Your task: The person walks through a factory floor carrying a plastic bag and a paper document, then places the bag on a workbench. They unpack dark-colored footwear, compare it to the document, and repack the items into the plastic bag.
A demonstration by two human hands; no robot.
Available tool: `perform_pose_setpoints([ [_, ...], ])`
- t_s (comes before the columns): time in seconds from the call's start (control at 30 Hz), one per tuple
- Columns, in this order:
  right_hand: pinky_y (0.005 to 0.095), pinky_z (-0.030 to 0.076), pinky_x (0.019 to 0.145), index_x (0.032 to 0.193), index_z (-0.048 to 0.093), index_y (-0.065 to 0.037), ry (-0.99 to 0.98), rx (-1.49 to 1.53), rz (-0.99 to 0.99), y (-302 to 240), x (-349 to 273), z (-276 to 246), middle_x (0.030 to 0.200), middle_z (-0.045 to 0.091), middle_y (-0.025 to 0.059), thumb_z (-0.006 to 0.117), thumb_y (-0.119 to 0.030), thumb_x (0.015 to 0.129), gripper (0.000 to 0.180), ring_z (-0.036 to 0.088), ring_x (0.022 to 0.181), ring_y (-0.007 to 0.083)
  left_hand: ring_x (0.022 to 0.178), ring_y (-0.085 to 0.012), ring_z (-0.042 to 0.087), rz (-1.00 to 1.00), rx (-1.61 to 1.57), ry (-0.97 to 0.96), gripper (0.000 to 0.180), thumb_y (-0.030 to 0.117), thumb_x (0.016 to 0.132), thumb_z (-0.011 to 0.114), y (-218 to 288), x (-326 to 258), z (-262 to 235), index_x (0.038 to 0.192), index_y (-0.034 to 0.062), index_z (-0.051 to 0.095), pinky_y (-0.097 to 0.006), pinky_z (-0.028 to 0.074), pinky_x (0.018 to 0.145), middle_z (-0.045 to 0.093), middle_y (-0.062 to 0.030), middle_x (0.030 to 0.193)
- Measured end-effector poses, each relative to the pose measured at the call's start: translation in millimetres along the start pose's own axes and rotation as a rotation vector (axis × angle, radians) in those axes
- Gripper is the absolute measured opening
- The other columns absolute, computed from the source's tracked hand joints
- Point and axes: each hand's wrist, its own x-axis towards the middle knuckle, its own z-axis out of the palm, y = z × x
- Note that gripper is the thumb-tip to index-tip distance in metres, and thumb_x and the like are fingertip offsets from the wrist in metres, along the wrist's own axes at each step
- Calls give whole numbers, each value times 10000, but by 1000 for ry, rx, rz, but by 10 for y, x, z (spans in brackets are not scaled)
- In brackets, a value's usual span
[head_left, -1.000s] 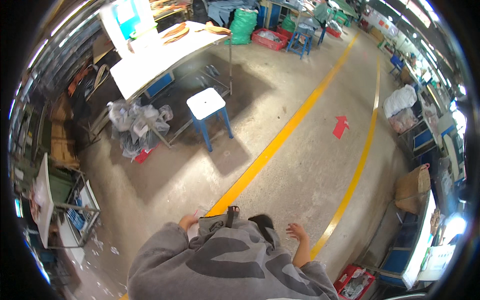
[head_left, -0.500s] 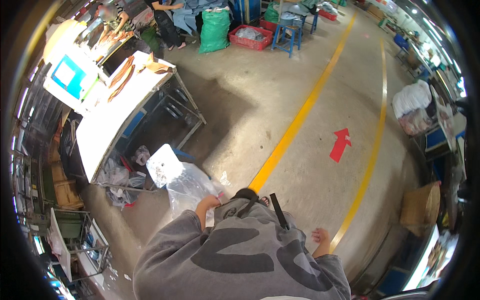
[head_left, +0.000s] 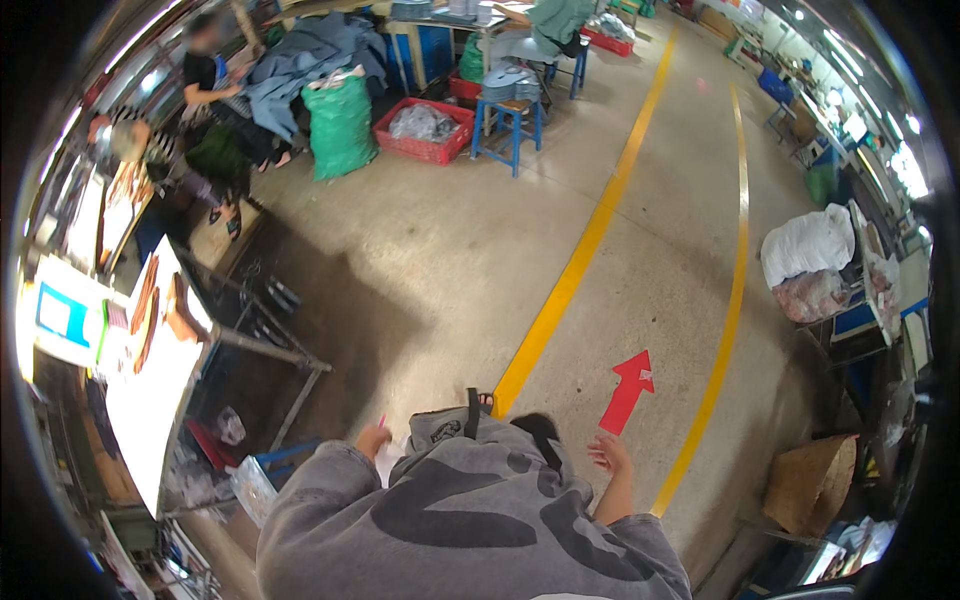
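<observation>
Head view, looking straight down over my own grey sweatshirt [head_left: 470, 520] onto a concrete workshop floor. My left hand [head_left: 372, 440] is low at my left side, curled around something pale and thin, perhaps a sheet of paper or clear plastic [head_left: 390, 458], with a small pink tip poking above the fingers; it is too small to say more. My right hand [head_left: 610, 455] hangs out to my right with fingers spread and nothing in it, above the floor near a red arrow [head_left: 628, 388] painted between two yellow lines [head_left: 570, 275].

As a judgement, I am mid-carry: the pale item is in hand and not yet set down anywhere. A white worktable [head_left: 150, 400] stands just to my left, with a clear plastic bag [head_left: 255, 485] beneath it. Farther off are a green sack [head_left: 342, 125], a red crate [head_left: 422, 130] and a blue stool [head_left: 500, 125], with another person [head_left: 215, 110] working beside them.
</observation>
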Motion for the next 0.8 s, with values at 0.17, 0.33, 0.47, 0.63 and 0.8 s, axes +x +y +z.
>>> perform_pose_setpoints([
  [0.17, 433, 517, 795, 1368, 556, -111, 121, 293, 249, -135, 963, -1101, 1122, 728, 105, 594, -344, 985, 451, 685, 945, 234, 1033, -431, 715, 54, -25, 284, 414, 248, 753, 618, 3251, 939, -1606, 1020, -39, 752, -506, 554, 877, 718, -308, 1066],
  [0.33, 510, 536, 787, 1234, 597, -72, -117, 482, 292, -658, 2197, -2196, 1096, 708, 169, 609, -354, 970, 386, 686, 961, 345, 1123, -457, 677, 127, 11, 452, 480, 277, 793, 576, 5948, 1596, -2228, 1120, -40, 727, -510, 536, 946, 706, -308, 1138],
  [0.47, 456, 541, 762, 1134, 675, -55, 74, 507, 234, -2662, 3041, -2963, 998, 714, 126, 563, -405, 987, 395, 680, 882, 295, 1018, -439, 695, 146, 29, 211, 465, 322, 803, 623, 7150, 2230, -1999, 1093, -24, 732, -505, 542, 872, 709, -308, 1085],
  [0.63, 396, 541, 834, 1344, 605, -53, 211, 2, 25, -6555, 4165, -3588, 1151, 714, 133, 562, -357, 1021, 445, 683, 939, 233, 481, -191, 455, 89, -620, -161, 224, 288, 840, 694, 8149, 2979, -1551, 819, 74, 631, -360, 342, 436, 523, -58, 652],
  [0.8, 376, 531, 781, 1375, 602, -95, 210, 137, -281, -9234, 4796, -3841, 1088, 728, 88, 528, -333, 1047, 412, 679, 889, 194, 490, -206, 483, 3, -405, -200, 212, 280, 860, 669, 9317, 3664, -1914, 829, 71, 649, -372, 357, 443, 537, -61, 634],
])
